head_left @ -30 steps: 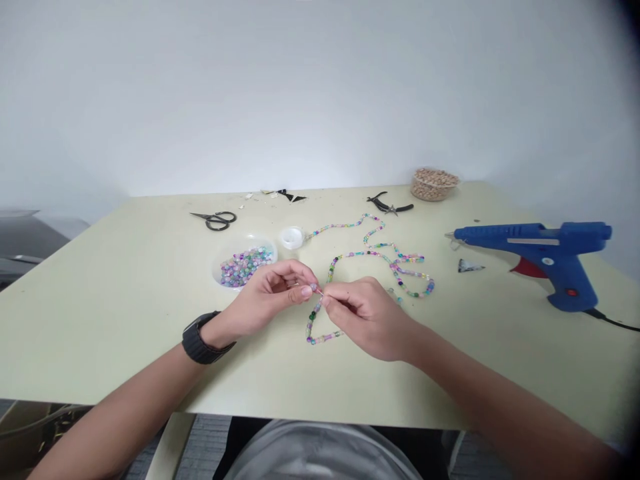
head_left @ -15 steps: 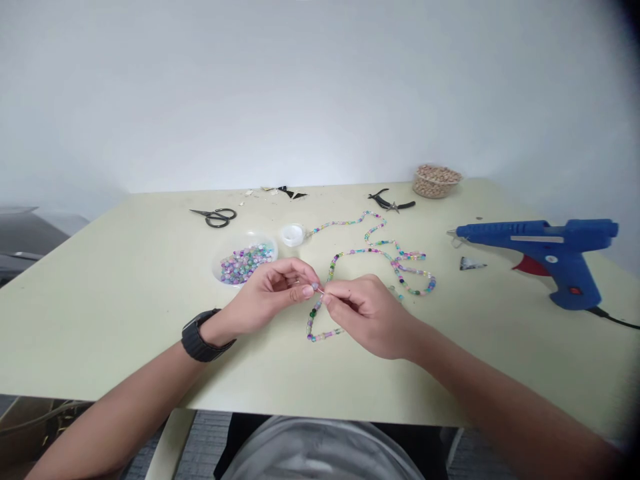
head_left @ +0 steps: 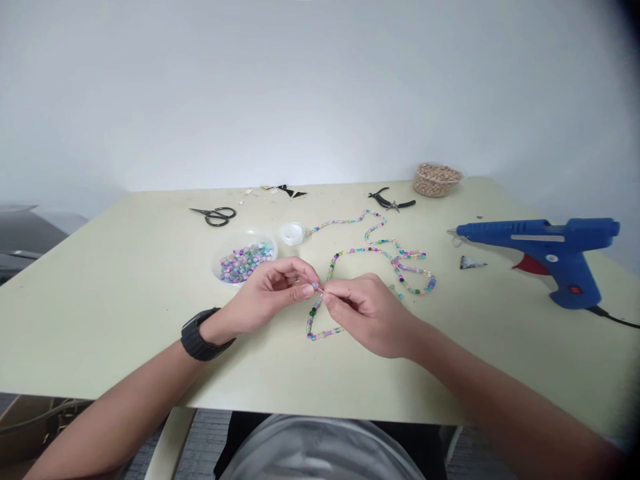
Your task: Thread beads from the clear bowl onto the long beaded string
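Note:
Between the thumb and fingertip of my left hand (head_left: 277, 293) is a small pale purple bead (head_left: 315, 286). My right hand (head_left: 373, 313) pinches the thin string end right beside that bead; the two hands almost touch. A long strand of colourful beads (head_left: 357, 251) winds over the table behind and beneath my right hand, partly hidden by it. Just beyond my left hand stands a clear bowl (head_left: 218, 265) of loose beads (head_left: 244, 261). The strand's far end runs to a small white spool (head_left: 293, 233).
Black scissors (head_left: 215, 216) lie at the back left. Black pliers (head_left: 391, 201) and a tub of beige pellets (head_left: 437, 180) are at the back right. A blue glue gun (head_left: 550, 253) with a cord lies on the right, near a small black-and-white scrap (head_left: 471, 263).
Almost nothing differs. Both hands keep their pinch at the same spot, and the view has shifted very slightly.

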### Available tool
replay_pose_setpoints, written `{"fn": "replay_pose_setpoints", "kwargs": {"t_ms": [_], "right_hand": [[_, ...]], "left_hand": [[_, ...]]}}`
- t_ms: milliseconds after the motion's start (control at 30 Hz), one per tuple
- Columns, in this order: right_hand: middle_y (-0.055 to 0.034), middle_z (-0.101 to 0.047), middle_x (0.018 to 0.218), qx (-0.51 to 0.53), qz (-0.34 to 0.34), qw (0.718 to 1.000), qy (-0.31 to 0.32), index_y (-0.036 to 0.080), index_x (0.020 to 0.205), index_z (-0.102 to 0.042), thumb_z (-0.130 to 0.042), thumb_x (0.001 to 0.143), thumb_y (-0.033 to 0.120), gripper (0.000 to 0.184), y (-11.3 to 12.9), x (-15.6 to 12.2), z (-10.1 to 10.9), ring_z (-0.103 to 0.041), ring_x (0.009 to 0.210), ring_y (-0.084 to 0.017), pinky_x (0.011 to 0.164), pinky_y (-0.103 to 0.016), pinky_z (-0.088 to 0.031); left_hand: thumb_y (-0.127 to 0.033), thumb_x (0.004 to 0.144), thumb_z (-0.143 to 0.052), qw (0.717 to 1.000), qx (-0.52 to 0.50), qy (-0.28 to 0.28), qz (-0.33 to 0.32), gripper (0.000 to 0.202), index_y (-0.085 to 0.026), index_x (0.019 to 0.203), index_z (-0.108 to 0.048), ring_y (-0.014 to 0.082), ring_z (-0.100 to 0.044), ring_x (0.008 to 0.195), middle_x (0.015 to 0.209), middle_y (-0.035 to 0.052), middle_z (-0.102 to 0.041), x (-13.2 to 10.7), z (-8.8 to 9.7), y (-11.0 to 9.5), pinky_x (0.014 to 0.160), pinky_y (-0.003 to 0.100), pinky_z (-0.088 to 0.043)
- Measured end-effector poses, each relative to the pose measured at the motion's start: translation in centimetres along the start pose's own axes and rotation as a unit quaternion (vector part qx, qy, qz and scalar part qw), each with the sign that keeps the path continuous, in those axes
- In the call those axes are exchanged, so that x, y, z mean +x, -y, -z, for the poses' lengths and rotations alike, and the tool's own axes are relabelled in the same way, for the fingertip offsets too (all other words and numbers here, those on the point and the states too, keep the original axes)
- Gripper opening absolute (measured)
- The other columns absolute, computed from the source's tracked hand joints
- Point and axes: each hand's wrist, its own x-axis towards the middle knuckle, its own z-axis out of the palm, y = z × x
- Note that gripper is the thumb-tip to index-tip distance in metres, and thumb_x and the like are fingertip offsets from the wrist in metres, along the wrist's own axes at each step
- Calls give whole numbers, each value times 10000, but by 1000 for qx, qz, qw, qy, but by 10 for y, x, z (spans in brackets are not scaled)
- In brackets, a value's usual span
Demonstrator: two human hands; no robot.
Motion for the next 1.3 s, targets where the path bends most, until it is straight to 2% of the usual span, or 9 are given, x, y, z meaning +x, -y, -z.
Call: {"fn": "replay_pose_setpoints", "kwargs": {"t_ms": [400, 800, 1100, 1233, 1300], "right_hand": [[73, -293, 548, -1, -2, 1000, 3, 189, 643, -321, -498, 948, 162, 354, 0, 0, 0, -275, 504, -56, 489, -234, -214], [69, -323, 560, 1, -4, 999, 33, 178, 676, -432, -470, 1025, 254, 359, 1, 1, 2, -303, 503, -62, 493, -233, -239], [72, -359, 546, 10, -13, 999, 49, 166, 717, -545, -482, 1037, 272, 343, 1, 0, 4, -297, 484, -59, 475, -227, -226], [71, -376, 544, 4, -23, 998, 63, 162, 739, -590, -492, 1031, 272, 327, 0, 0, 4, -305, 486, -63, 478, -223, -232], [67, -385, 547, -2, -27, 997, 68, 159, 763, -632, -492, 1033, 285, 329, -2, 0, 4, -315, 487, -67, 481, -223, -240]], "left_hand": [[-203, 906, -729, 1000, 16, 2, -13, 73, -159, 964, -731, 102, -645, 801, 881, 42, -709, -1, -2, 0, 747, 206, -518], [-274, 876, -765, 991, 119, -25, -58, 122, -172, 942, -748, 136, -614, 756, 816, 48, -696, -3, -1, 4, 709, 265, -500], [-236, 844, -798, 986, 143, -29, -84, 87, -172, 897, -772, 140, -664, 739, 808, 53, -744, -2, -1, 2, 701, 263, -520], [-176, 843, -788, 977, 175, -29, -122, 14, -182, 832, -783, 157, -705, 760, 811, 54, -766, -4, 0, 2, 704, 270, -537], [-167, 859, -769, 966, 210, -38, -145, 69, -189, 794, -781, 154, -704, 755, 787, 48, -762, -5, 0, 2, 707, 271, -534]]}}
